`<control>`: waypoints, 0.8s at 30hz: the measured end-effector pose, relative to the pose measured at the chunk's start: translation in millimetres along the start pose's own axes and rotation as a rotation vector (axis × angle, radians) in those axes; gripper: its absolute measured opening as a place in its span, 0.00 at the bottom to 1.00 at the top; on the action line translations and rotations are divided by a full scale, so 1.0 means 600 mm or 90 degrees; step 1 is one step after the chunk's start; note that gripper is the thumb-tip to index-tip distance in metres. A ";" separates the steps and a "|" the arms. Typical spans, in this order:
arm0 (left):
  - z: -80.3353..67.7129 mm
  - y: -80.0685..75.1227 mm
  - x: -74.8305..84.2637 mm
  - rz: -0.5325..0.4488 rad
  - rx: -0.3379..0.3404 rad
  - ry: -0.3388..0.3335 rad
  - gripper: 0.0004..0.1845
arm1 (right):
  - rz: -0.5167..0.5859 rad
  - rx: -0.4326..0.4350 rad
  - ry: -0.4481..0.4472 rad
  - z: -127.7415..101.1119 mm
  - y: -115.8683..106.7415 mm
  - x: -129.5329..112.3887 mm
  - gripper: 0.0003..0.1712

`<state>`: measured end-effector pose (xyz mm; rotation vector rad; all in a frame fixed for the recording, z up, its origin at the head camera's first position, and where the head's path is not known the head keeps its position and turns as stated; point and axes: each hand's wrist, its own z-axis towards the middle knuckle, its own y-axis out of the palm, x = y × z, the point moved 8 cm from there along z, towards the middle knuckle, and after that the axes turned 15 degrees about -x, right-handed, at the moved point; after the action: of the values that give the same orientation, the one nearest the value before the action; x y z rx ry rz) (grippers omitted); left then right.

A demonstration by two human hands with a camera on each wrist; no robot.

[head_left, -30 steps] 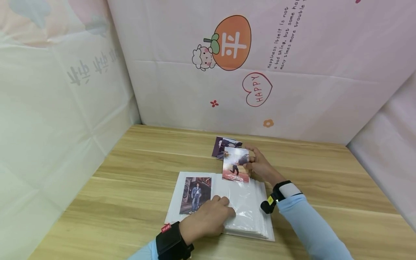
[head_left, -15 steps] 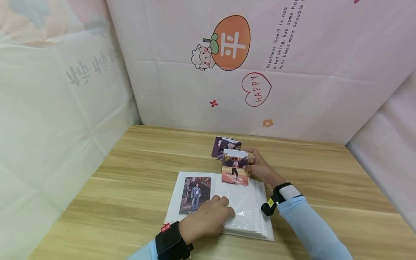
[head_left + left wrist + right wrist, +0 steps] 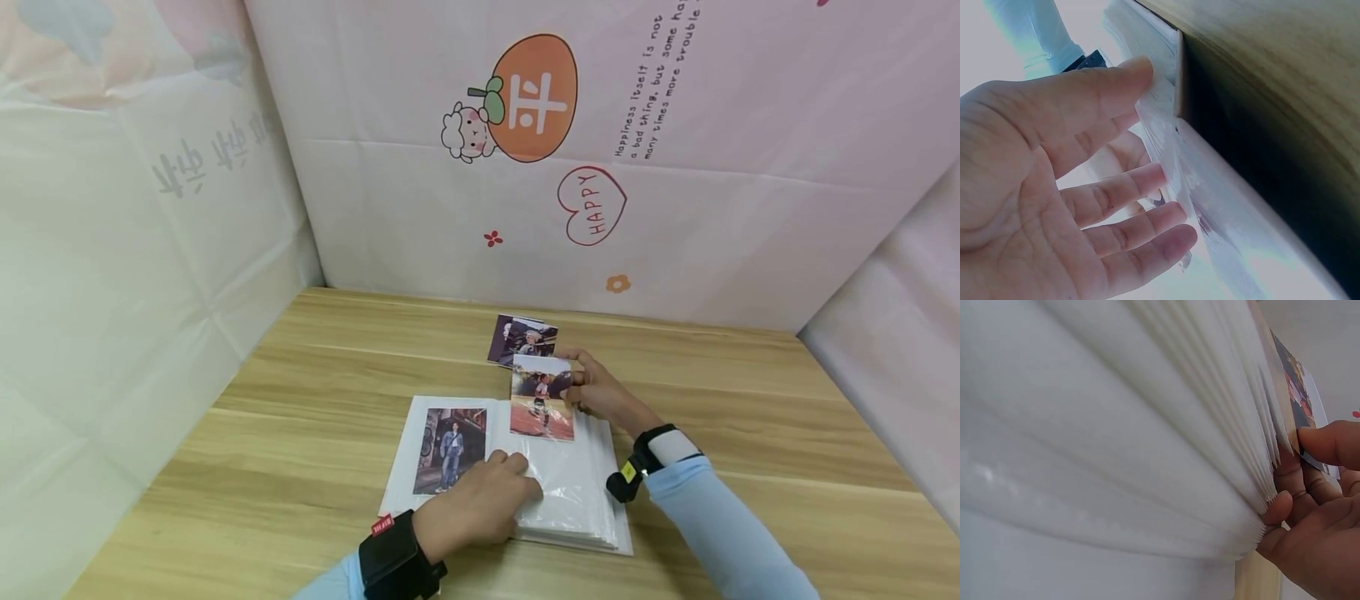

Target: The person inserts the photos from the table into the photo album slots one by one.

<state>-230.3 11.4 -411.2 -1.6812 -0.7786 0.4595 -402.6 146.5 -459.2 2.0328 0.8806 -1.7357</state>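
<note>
Photo print (image 3: 542, 408), thin and light, pinched at its upper right edge

With a running figure on it, the print is above the upper part of the right-hand page of the album (image 3: 573, 475); whether its lower edge is under the clear film or only over it, I cannot tell. Its far end overlaps, as seen from the head, a small pile of photos (image 3: 528, 340).

I judge that it weighs almost nothing and is stiff enough to remain flat when held from one side, but a corner would crease if pushed against something. Its face seems smooth, so too loose fingers might slip and hard ones might leave marks. The best hold is probably at the upper part of the side edge (as it is taken at present), with the lower edge free. The film of the page looks softer and would wrinkle easily.

The right hand (image 3: 597, 390) grips the print between thumb and fingers, reaching from the right, with the forearm slanting up from the lower right corner. The left hand (image 3: 483, 504) lies across the lower middle of the album, its fingers relaxed and separated, with fingertips touching the pages.
</note>
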 end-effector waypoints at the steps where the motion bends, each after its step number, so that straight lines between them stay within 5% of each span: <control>1: 0.000 0.000 0.000 -0.001 0.000 0.000 0.21 | -0.007 -0.004 0.002 -0.001 0.001 0.000 0.39; 24: -0.003 0.001 -0.003 -0.032 0.007 0.001 0.21 | -0.078 -0.017 -0.008 -0.015 0.009 -0.010 0.28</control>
<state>-230.0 9.1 -411.6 -1.6485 -0.8134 0.4267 -392.8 146.6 -452.5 1.9869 1.0381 -1.7870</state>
